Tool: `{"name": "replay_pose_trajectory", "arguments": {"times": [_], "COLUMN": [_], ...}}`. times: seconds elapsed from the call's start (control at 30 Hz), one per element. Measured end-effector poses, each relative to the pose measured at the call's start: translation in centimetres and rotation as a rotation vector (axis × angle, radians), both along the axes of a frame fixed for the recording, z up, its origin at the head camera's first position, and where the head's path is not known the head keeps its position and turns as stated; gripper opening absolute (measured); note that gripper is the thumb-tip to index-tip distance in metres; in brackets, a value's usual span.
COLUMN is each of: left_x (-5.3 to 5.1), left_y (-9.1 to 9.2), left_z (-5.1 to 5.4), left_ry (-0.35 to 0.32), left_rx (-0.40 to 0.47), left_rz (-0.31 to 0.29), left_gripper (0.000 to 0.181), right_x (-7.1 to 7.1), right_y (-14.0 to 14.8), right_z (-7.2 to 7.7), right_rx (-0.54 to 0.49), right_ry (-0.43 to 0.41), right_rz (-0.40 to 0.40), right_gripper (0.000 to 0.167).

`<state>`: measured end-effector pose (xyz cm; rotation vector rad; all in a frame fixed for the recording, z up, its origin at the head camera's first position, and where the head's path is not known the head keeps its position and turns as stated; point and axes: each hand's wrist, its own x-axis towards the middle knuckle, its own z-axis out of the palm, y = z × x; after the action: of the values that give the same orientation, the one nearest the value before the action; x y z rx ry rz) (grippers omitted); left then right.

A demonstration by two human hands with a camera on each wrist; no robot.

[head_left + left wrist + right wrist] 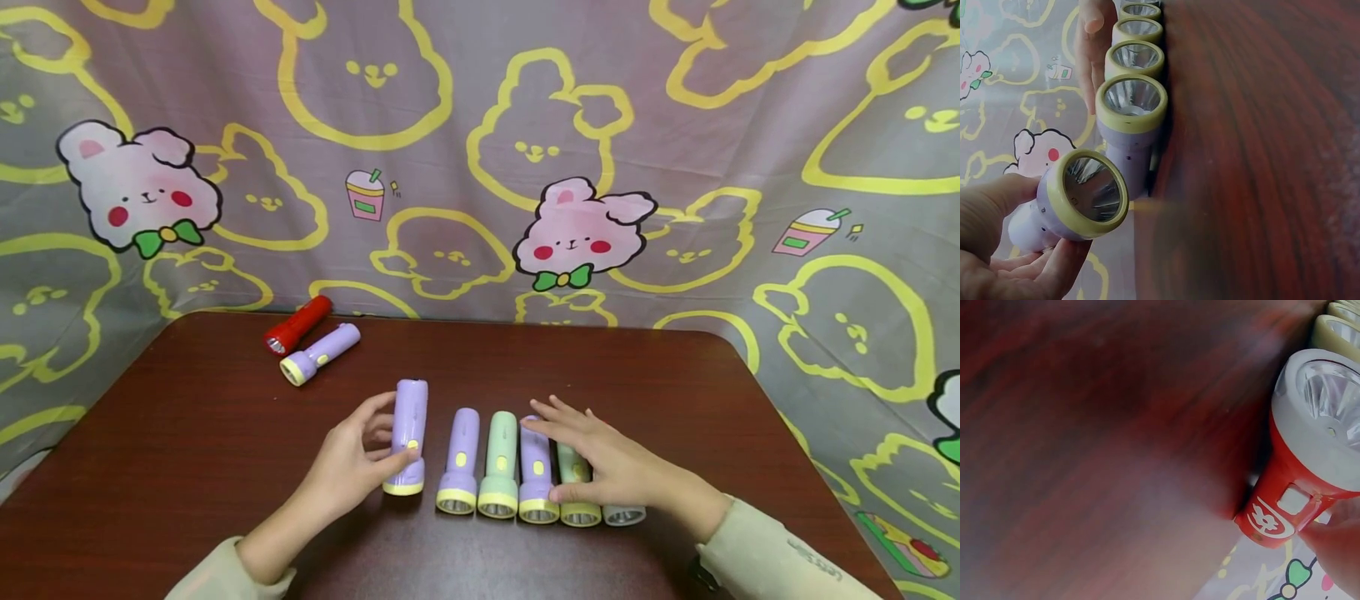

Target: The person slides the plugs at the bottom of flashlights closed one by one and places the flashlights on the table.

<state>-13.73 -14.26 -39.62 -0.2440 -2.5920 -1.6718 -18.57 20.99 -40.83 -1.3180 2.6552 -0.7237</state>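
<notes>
Tabletop [187,458]: left grip [351,467] clasps purple flashlight [409,417]; splayed right grip [611,458] hides red barrel [1279,478] seen from right wrist.

The left hand [991,272] grips a purple flashlight [1060,203] between thumb [1004,190] and fingers [1066,265], its yellow-rimmed lens [1092,189] in view, while beyond it a row of flashlights [1132,115] recedes along the reddish-brown table [1260,156], the right hand [1094,53] beside them and a rabbit-printed cloth [1025,103] behind.

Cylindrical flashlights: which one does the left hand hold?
The purple, yellow-rimmed flashlight, just left of the row of five flashlights; only it is in the left hand.
</notes>
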Motion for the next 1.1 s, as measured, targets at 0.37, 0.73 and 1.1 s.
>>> {"name": "replay_pose_trajectory", "arguments": {"times": [0.37, 0.73, 1.1], "left_x": [-1.0, -1.6, -1.8], "left_y": [0.2, 0.5, 0.8], "left_z": [-1.2, -2.0, -2.6], "left_ry": [-0.077, -0.08, -0.187], "left_rx": [-0.059, -0.122, -0.048], "left_rz": [-0.017, -0.038, -0.097], "left_gripper": [0.072, 0.07, 0.07], "right_x": [-0.1, 0.1, 0.1], "right_y": [-0.2, -0.6, -0.8], "right_z": [-0.6, -0.7, -0.9], "right_rx": [0.065, 0.134, 0.18], "right_ry": [0.059, 0.067, 0.104], "right_rz": [0.011, -0.003, -0.01], "right_gripper": [0.094, 0.094, 0.094]}}
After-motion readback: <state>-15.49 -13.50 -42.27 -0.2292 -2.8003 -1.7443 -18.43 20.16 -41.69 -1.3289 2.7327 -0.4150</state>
